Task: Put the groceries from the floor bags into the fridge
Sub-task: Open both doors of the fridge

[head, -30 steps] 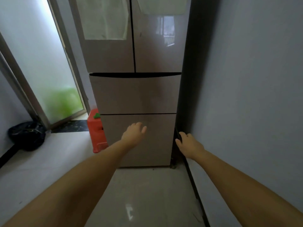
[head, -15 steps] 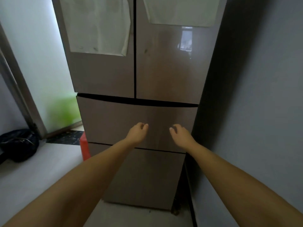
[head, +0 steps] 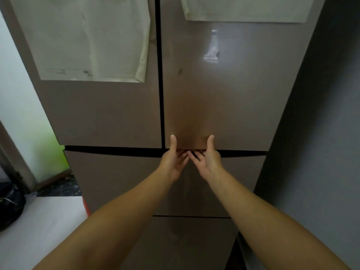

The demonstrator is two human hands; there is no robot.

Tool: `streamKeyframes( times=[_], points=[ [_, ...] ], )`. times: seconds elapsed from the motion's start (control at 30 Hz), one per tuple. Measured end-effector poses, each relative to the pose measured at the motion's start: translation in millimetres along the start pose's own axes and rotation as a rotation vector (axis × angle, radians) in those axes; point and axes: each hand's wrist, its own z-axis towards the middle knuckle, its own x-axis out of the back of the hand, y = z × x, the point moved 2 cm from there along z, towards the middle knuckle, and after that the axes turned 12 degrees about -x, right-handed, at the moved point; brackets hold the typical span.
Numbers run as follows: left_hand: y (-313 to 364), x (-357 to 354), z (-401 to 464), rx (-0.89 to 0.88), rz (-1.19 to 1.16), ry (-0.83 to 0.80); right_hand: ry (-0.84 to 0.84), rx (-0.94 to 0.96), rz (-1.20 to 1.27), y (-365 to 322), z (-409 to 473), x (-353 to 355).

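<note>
A glossy brown fridge (head: 109, 114) fills the view, with both upper doors and the two drawers below them closed. My left hand (head: 174, 159) and my right hand (head: 210, 158) sit side by side at the bottom edge of the right upper door (head: 224, 98). Each thumb lies flat on the door's front face. The fingers curl under the edge into the dark gap above the upper drawer (head: 116, 172). No groceries are in either hand, and no grocery items can be made out.
A grey wall (head: 321, 152) stands close on the fridge's right. A frosted glass door (head: 17, 84) is at the left, with a black bag (head: 9, 203) on the floor before it. A red object (head: 85, 206) peeks out beside the fridge. Papers (head: 87, 36) hang on both upper doors.
The view has closed in on the fridge. Both hands rose from in front of the drawers to the bottom edge of the right upper door and took hold of it.
</note>
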Motion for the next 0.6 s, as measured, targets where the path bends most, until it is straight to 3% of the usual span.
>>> streamKeyframes(
  times=[0.33,0.43,0.53,0.6],
  points=[
    [-5.4,-2.3,-39.3,-0.068,0.020,-0.005,-0.003,0.005,0.012,7.6,-20.9,4.1],
    [-13.3,3.5,-70.4,-0.074,0.093,-0.132,0.035,-0.020,-0.064,8.2,-48.2,22.0],
    [-20.9,8.3,-99.7,0.052,0.282,-0.379,0.036,0.001,-0.135,1.5,-87.4,44.8],
    [-24.0,11.1,-112.0,0.093,0.420,-0.399,0.067,0.028,-0.292,-5.0,-120.9,59.9]
  ],
)
